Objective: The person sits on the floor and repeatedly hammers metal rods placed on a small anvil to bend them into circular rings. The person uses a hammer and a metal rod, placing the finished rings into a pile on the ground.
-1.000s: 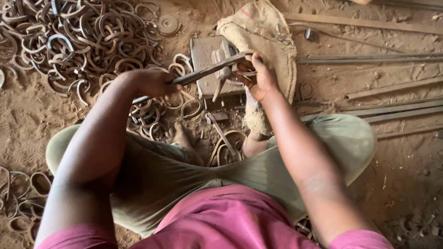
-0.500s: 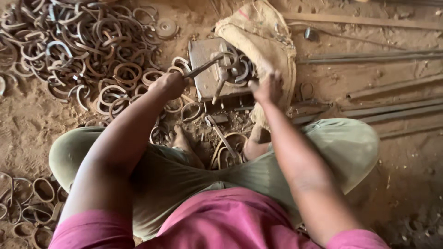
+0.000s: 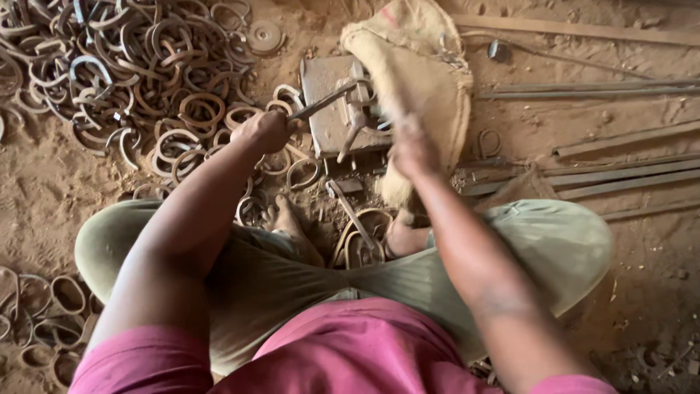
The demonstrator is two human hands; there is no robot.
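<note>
Tongs run up and right from your left hand, which is fisted around their handles, to the metal block in the upper middle of the frame. Your right hand is blurred just right of that block, so you cannot tell what it grips. Beyond lie a burlap sack, a heap of bent iron rings at upper left, and long bars at right on the dirt floor.

One head-worn view looks steeply down, close over the lap and dirt floor.

Sandy dirt floor carries heaped bent metal loops, seemingly horseshoe-shaped, plus long rods
</note>
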